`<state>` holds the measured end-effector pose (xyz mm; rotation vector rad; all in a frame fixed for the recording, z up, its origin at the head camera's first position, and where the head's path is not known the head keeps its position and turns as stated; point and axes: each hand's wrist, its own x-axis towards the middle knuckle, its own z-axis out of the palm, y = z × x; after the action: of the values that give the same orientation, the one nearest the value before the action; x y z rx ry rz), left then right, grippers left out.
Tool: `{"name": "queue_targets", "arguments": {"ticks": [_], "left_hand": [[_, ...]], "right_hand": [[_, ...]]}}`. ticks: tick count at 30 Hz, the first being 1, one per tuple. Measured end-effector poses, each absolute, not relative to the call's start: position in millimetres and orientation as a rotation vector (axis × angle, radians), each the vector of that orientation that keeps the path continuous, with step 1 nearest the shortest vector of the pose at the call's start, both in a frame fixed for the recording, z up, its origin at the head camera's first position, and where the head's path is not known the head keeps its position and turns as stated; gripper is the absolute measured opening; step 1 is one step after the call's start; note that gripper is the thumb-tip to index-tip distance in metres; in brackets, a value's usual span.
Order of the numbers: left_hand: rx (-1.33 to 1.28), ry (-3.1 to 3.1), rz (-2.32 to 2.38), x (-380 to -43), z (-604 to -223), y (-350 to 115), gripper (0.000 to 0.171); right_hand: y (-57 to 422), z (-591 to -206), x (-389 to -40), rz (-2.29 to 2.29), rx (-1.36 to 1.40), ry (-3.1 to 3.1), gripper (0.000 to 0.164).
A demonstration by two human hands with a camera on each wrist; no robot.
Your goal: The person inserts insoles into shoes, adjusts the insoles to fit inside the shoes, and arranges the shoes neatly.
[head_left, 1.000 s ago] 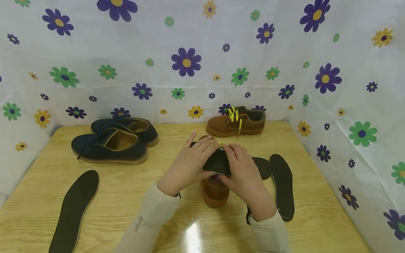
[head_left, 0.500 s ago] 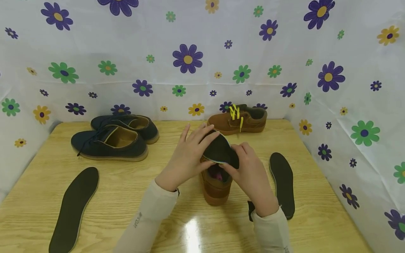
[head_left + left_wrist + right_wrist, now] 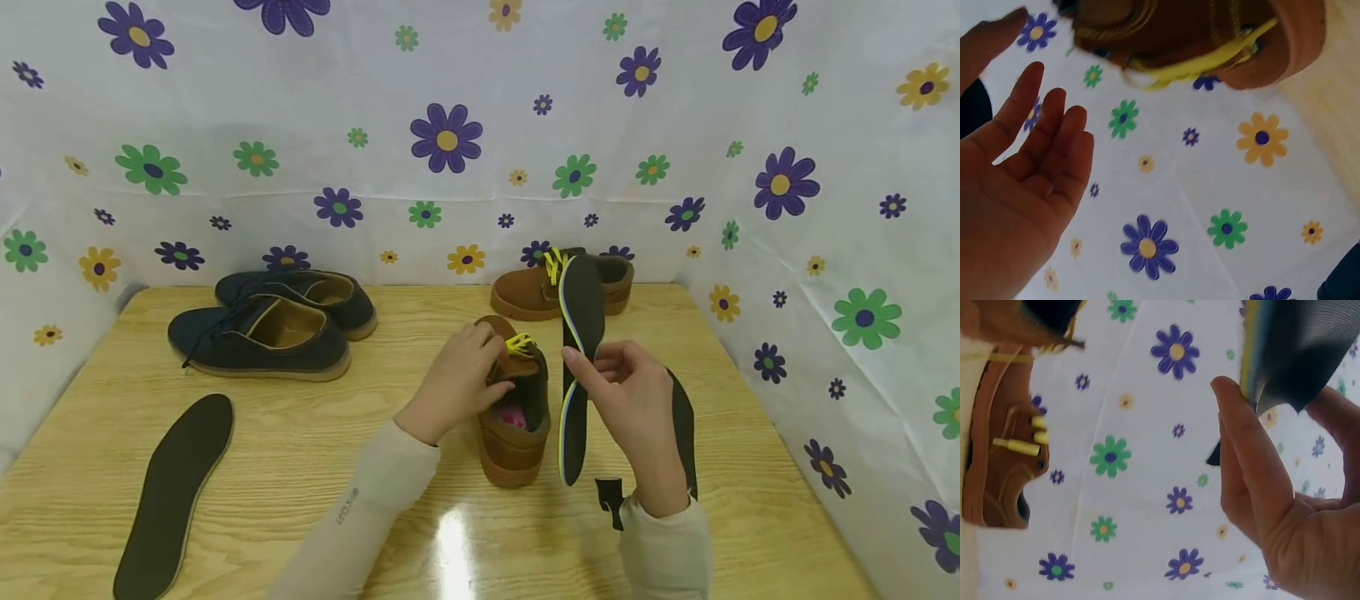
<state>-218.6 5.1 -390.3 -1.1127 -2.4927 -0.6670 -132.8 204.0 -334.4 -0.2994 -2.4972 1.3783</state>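
Table (image 3: 285, 450) carries everything. Near brown shoe (image 3: 513, 454) sits upright, heel toward the person, probably so its mouth faces the hands. Black insole (image 3: 584, 304) is up on edge just right of that shoe, probably held near mid-length for balance. Right hand (image 3: 633, 408) pinches it, thumb against fingers. Left hand (image 3: 456, 379) is by the shoe's left side, fingers loosely bent, gripping nothing; likely there to steady the shoe. Yellow laces (image 3: 519, 343) lie beyond the opening.
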Motion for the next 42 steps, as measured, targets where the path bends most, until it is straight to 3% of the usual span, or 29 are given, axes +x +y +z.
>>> {"name": "queue_targets", "arguments": {"ticks": [4, 11, 31, 42], "left_hand": [[-1.076, -2.607, -0.492, -220, -402, 12, 0.034], [-1.039, -2.563, -0.545, -221, -406, 14, 0.024], [-1.007, -2.500, -0.876, -221, -406, 14, 0.010], [-1.006, -2.526, -0.898, -222, -406, 13, 0.008]], "right_hand": [[202, -330, -129, 1.429, -0.364, -2.629, 0.060], [205, -327, -126, 1.350, -0.351, -2.830, 0.058], [211, -331, -123, 1.255, 0.001, -3.105, 0.041], [209, -334, -122, 1.346, 0.027, -3.147, 0.041]]}}
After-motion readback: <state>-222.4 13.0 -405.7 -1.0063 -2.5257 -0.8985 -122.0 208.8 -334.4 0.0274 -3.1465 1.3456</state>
